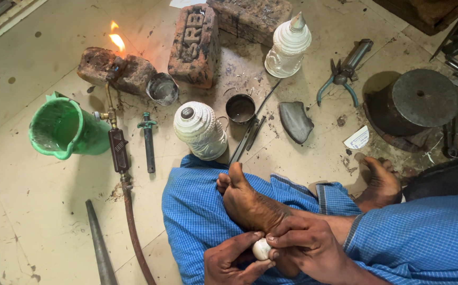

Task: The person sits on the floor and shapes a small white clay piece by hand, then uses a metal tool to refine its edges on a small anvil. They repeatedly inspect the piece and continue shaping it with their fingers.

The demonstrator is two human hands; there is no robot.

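Sitting cross-legged on a pale, stained floor (39,211), the person holds a small white rounded piece (261,248), smooth and matte, low in the view between both hands and just above a bare foot's heel. The left hand (234,261) cups it from below, fingers curled closed around its underside. The right hand (305,244) comes over from the other side, fingertips (272,240) pinched narrowly against the piece's upper edge. Both hands are dusty and darkened. They rest over a blue checked cloth (197,211), soft and creased, draped across the lap and folded legs.

Farther up the floor stand two ribbed white vessels: one (201,130) lying near the toes with a dark metal cap, the other (288,46) upright with a pointed metal tip. Between them sits a small dark metal cup (240,108), round and sooty. A gas torch (117,138) with a brass neck and brown handle lies to the left, its reddish hose (134,232) trailing down; a flame (116,39) burns at its tip beside rough, charred bricks (194,45). A glossy green plastic jug (65,131) sits at far left. A dull grey tapered metal rod (98,243) lies near the bottom. To the right are a smooth dark stone (295,121), teal-handled pliers (339,76) and a heavy round iron block (416,100) with a flat top.
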